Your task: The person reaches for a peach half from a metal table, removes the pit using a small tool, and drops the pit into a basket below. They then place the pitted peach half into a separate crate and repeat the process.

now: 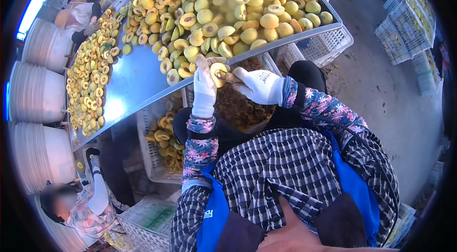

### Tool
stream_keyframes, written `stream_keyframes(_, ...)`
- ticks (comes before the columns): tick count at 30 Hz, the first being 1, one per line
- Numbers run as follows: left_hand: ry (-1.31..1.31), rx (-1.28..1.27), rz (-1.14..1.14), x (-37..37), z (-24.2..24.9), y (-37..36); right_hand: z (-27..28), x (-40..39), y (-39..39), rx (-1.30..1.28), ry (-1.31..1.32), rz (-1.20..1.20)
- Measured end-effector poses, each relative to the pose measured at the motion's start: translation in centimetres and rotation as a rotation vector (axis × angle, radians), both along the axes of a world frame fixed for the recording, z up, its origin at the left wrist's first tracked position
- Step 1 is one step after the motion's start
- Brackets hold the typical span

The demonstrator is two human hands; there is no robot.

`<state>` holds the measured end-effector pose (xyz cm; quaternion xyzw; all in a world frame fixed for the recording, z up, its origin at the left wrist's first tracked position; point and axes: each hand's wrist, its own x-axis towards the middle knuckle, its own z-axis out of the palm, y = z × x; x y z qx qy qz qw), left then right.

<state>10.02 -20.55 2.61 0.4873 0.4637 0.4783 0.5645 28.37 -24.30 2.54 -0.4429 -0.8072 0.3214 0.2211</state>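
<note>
My left hand (204, 85), in a white glove with stained fingertips, is closed around a yellow stone-fruit half (218, 75), cut side towards my right hand. My right hand (259, 85), also gloved in white, grips a small brownish tool (231, 77), its tip at the centre of the fruit half; its exact kind is hidden by my fingers. Both hands are at the near edge of a metal table (138, 73), where many yellow-green fruit halves (204, 15) lie heaped, some with brown pits. Below my hands, a crate holds dark brown pieces (238, 109) that look like pits.
A white crate (147, 156) with fruit halves stands under the table, left of my knees. Co-workers (90, 209) are at the left and far left. White tubs (43, 92) line the left side. Stacked crates (404, 28) stand at the right on the concrete floor (366, 95).
</note>
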Motion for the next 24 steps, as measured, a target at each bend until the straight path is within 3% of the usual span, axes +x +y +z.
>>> stream_keyframes(1, -0.089, -0.14, -0.06, -0.2, 0.1, 0.4, 0.1, 0.1, 0.2, -0.051, 0.017, 0.02)
stream_keyframes(3, -0.111, -0.138, -0.085, -0.4, -1.0, 1.0, 0.0, -0.3, 0.2, -0.105, 0.095, 0.011)
stream_keyframes(5, -0.357, 0.146, 0.136, 1.3, -2.0, 0.8, 0.1, -0.9, -0.2, -0.311, 0.258, -0.085)
stream_keyframes(6, -0.508, 0.133, 0.189, 2.0, -0.9, -0.3, -0.5, -1.3, -0.3, -0.293, 0.292, -0.124)
stream_keyframes(11, -0.386, 0.302, 0.391, 2.8, -2.2, -1.5, 0.2, -1.5, -0.5, -0.283, 0.156, -0.098)
stream_keyframes(17, -0.362, -0.108, 0.261, 1.5, 0.5, -1.5, 0.2, -0.6, -0.3, -0.125, 0.019, 0.055)
stream_keyframes(19, -0.334, -0.093, 0.265, 2.2, 0.6, -1.6, -1.0, -1.5, -0.8, -0.087, 0.089, -0.008)
stream_keyframes(21, -0.436, 0.105, 0.445, 3.4, 0.1, -1.3, -1.9, -2.7, -1.7, -0.005, 0.204, -0.113)
stream_keyframes(24, -0.42, 0.204, 0.469, 3.6, -0.7, -1.1, -1.8, -2.3, -1.3, 0.112, 0.153, -0.107)
